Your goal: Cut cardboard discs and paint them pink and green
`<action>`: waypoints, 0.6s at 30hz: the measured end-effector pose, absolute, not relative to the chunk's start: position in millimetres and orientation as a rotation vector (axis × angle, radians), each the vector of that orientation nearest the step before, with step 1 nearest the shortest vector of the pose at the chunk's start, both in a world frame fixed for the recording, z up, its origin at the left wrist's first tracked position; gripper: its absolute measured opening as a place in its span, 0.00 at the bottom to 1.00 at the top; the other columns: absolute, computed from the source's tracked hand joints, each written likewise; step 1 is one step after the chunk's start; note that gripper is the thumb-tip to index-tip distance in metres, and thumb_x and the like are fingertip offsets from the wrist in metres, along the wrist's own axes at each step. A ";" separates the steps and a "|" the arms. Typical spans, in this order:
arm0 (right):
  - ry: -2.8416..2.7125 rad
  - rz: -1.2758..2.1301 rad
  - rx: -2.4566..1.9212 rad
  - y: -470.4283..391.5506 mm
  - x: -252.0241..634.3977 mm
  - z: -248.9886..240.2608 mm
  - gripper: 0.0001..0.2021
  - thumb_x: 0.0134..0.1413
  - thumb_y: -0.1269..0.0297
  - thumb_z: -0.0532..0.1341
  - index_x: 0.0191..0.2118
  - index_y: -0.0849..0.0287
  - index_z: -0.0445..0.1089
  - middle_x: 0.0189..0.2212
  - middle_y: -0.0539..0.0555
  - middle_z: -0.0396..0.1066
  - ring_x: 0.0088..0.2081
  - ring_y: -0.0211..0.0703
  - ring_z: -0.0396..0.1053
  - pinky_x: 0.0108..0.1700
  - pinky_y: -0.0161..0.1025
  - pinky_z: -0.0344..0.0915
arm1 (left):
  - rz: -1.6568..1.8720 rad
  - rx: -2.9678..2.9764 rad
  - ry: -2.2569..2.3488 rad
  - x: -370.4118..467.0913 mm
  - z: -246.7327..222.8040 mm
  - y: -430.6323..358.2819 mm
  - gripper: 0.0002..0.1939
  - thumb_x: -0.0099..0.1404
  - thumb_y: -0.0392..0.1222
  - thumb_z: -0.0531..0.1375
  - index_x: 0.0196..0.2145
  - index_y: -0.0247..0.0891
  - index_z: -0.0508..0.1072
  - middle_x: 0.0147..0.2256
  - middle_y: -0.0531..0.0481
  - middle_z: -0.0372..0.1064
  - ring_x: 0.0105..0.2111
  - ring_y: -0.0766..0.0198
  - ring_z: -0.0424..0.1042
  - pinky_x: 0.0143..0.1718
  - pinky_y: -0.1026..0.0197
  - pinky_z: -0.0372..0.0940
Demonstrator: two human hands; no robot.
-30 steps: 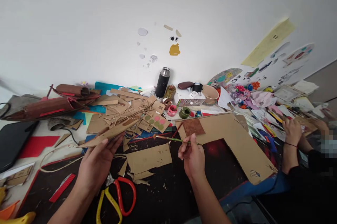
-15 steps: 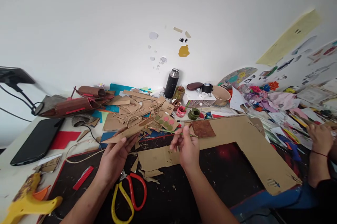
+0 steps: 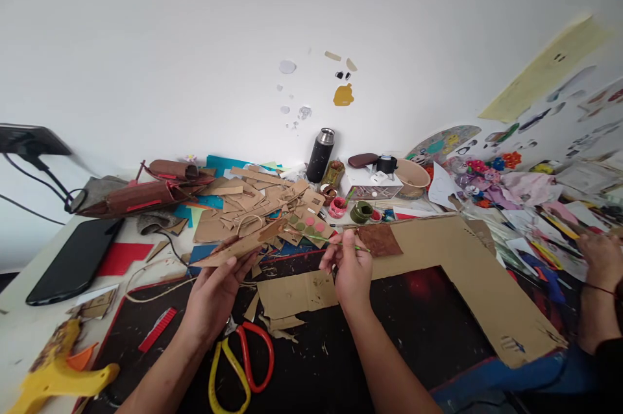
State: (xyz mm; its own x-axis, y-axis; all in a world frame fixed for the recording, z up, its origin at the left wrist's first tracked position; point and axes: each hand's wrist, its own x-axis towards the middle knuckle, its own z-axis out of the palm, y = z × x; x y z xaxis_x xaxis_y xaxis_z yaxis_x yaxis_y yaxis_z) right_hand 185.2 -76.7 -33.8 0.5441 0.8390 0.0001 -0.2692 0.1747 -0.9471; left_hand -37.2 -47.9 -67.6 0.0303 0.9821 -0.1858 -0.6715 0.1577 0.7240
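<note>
My left hand (image 3: 217, 291) grips a long, pointed cardboard piece (image 3: 236, 250) from below, tilted up to the right, with brown paint on part of it. Between the thumb and fingers of my right hand (image 3: 354, 271) is a thin green-handled paintbrush (image 3: 318, 238). Its tip points left toward the right end of the piece; whether they touch I cannot tell. Behind my right hand, a brown-painted square (image 3: 383, 241) lies on a big cut cardboard sheet (image 3: 438, 235). Scissors (image 3: 243, 362) with yellow and red handles lie between my forearms.
Paint jars, one green (image 3: 361, 212) and one pink-red (image 3: 337, 207), stand near a black flask (image 3: 321, 156). Cardboard scraps (image 3: 257, 190) pile up behind my left hand. At left are a brown model boat (image 3: 131, 196), a phone (image 3: 73, 261) and a yellow glue gun (image 3: 63, 378). A co-worker's hand (image 3: 602, 258) is at far right.
The whole view has shifted slightly, so things appear a little farther right. Both hands keep their holds on the cardboard piece and the paintbrush, and the brush has barely moved.
</note>
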 end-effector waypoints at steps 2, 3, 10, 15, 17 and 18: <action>-0.582 0.818 -1.123 -77.4 190.8 -33.7 0.27 0.58 0.35 0.66 0.31 0.59 0.73 0.16 0.47 0.69 0.15 0.37 0.68 0.16 0.29 0.58 | 1.364 0.504 0.770 -36.6 -67.2 -47.7 0.25 0.57 0.43 0.75 0.53 0.42 0.80 0.52 0.44 0.81 0.58 0.42 0.76 0.70 0.35 0.59; -0.574 0.818 -1.113 -78.3 191.6 -33.1 0.27 0.58 0.35 0.66 0.31 0.59 0.73 0.16 0.47 0.69 0.15 0.37 0.68 0.16 0.29 0.58 | 1.365 0.502 0.769 -36.3 -67.1 -47.6 0.25 0.57 0.43 0.75 0.53 0.42 0.80 0.52 0.44 0.81 0.58 0.42 0.76 0.70 0.35 0.59; -0.681 0.961 -1.107 -80.0 177.6 -31.6 0.29 0.57 0.33 0.65 0.29 0.59 0.72 0.15 0.48 0.69 0.12 0.37 0.65 0.14 0.30 0.57 | 1.366 0.529 0.767 -37.1 -69.4 -47.5 0.22 0.58 0.42 0.74 0.51 0.42 0.81 0.51 0.44 0.81 0.58 0.42 0.75 0.71 0.34 0.56; -0.595 0.834 -1.117 -71.8 187.6 -30.8 0.28 0.56 0.34 0.67 0.30 0.59 0.71 0.15 0.47 0.69 0.13 0.37 0.66 0.15 0.30 0.56 | 1.381 0.514 0.790 -38.1 -70.0 -48.4 0.23 0.57 0.41 0.74 0.51 0.41 0.81 0.52 0.44 0.80 0.58 0.44 0.75 0.71 0.35 0.56; -0.574 0.818 -1.108 -72.0 191.7 -29.1 0.27 0.56 0.35 0.67 0.30 0.59 0.72 0.14 0.47 0.68 0.14 0.38 0.67 0.15 0.30 0.57 | 1.370 0.517 0.790 -37.7 -69.0 -48.6 0.22 0.57 0.42 0.74 0.50 0.41 0.81 0.51 0.43 0.81 0.57 0.44 0.76 0.71 0.34 0.55; -0.573 0.827 -1.102 -72.9 192.5 -28.4 0.27 0.56 0.35 0.67 0.30 0.59 0.72 0.15 0.47 0.68 0.14 0.38 0.67 0.15 0.30 0.57 | 1.365 0.522 0.786 -37.4 -68.5 -48.6 0.22 0.58 0.42 0.73 0.50 0.41 0.81 0.50 0.43 0.81 0.57 0.43 0.76 0.71 0.34 0.55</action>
State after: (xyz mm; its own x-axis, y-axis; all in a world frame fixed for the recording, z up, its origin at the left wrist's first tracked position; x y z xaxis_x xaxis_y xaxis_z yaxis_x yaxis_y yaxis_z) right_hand 192.5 -72.9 -28.4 0.5811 0.8138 0.0057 -0.2910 0.2144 -0.9324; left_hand -37.4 -48.6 -68.5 0.0190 0.9815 -0.1906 -0.6571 0.1559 0.7375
